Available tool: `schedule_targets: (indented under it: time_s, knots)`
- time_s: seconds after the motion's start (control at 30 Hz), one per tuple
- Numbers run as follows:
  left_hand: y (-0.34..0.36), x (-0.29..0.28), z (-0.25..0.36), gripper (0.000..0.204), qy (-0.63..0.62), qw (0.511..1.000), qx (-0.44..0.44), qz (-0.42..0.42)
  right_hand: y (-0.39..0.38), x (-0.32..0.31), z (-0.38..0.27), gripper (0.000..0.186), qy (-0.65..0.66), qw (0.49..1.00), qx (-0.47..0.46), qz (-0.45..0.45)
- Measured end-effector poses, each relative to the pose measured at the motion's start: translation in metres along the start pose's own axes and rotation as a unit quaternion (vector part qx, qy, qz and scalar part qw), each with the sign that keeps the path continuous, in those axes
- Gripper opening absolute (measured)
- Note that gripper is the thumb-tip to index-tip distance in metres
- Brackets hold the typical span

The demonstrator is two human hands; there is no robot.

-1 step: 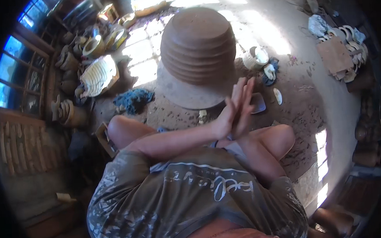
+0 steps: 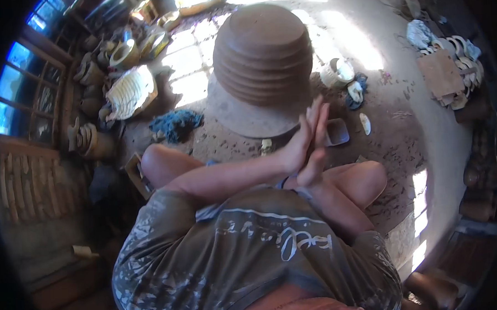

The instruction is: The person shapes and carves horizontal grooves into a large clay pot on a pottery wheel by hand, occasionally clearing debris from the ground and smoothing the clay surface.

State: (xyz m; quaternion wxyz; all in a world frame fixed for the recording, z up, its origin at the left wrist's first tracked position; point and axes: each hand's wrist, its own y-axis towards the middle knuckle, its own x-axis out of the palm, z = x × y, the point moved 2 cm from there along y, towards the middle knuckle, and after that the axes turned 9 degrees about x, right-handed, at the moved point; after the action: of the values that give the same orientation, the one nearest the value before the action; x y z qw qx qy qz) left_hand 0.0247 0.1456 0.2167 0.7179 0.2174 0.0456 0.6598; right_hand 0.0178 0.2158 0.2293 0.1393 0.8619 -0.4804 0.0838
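Above my crossed legs, my left hand and my right hand press together palm to palm. The fingers of both are stretched out, pointing up and forward. Whether anything lies between the palms is hidden. Just beyond the fingertips stands a large brown clay vessel with ridged rings round its side and a smooth, flat top. It rests on a broad round disc. Beside my right hand sits a small square dish. A small pale lump lies between the disc and my left forearm.
A blue-green cloth lies left of the disc. To its right are a whitish pot, a dark blue cloth and a pale oval piece. Stacked ribbed pieces line the left; a brown board leans at right.
My hands have shifted slightly against each other, the right one lower at the wrist. The vessel and floor things sit a little farther right and up in view.
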Motion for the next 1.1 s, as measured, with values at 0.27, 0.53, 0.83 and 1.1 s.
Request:
schedule_targets:
  time_s: [0.27, 0.53, 0.83, 1.1]
  knots:
    - [-0.001, 0.009, -0.006, 0.087, 0.128, 0.984, 0.11, 0.063, -0.032, -0.019, 0.013, 0.11, -0.113, 0.99, -0.064, -0.057]
    - [-0.003, -0.003, -0.025, 0.105, 0.093, 0.989, 0.089, 0.071, -0.016, -0.022, 0.021, 0.092, 0.035, 0.997, -0.002, -0.062]
    - [-0.035, 0.0, -0.037, 0.087, -0.141, 0.973, -0.093, 0.159, 0.006, -0.023, 0.072, 0.09, -0.052, 0.996, 0.068, 0.021]
    - [-0.091, -0.072, -0.057, 0.033, -0.141, 0.863, -0.241, 0.421, 0.078, -0.072, 0.132, 0.081, -0.637, 0.732, 0.042, -0.236]
